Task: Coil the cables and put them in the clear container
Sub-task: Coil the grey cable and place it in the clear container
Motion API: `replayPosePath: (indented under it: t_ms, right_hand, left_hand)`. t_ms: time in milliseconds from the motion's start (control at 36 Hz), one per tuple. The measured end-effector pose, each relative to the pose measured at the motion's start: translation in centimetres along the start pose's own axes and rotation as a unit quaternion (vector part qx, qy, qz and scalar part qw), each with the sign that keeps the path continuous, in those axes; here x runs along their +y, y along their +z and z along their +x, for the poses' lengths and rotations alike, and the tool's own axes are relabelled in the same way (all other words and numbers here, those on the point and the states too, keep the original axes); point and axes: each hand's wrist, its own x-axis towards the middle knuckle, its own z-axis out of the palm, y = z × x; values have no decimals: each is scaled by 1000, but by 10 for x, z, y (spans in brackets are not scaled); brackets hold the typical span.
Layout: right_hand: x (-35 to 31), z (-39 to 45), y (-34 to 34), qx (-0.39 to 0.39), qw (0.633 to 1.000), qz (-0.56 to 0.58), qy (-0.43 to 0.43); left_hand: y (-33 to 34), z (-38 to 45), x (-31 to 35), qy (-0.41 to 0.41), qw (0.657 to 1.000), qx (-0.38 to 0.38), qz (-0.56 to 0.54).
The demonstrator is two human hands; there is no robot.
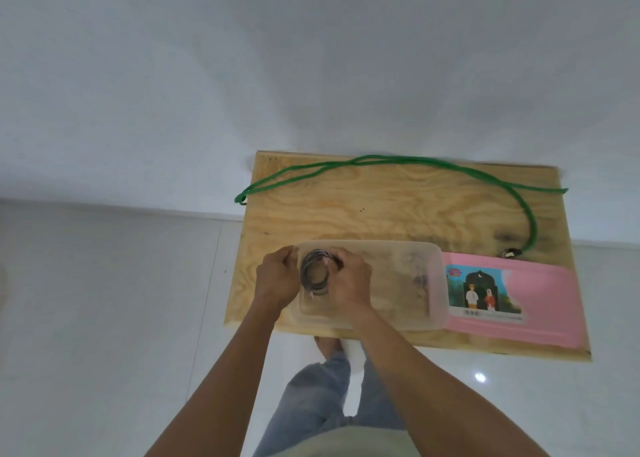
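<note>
Coiled cable (314, 272) | gripped by both hands | over clear container (398, 283)

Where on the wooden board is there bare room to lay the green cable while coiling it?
The free patch is the bare wood between the green cable and the clear container. The near edge is crowded: the container, both hands on the dark coiled cable, and the pink lid.
</note>
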Motion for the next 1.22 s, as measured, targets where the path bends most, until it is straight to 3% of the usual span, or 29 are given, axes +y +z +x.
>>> replayPosePath:
  t_ms: [278,1222]
  right_hand:
    - [4,2,12,26,998,36,49]
    - [7,-18,-49,20,997,53,42]
  left_hand:
    - [3,-2,-4,1,1000,-3,5]
    - [-8,-3,10,40,999,-17,25]
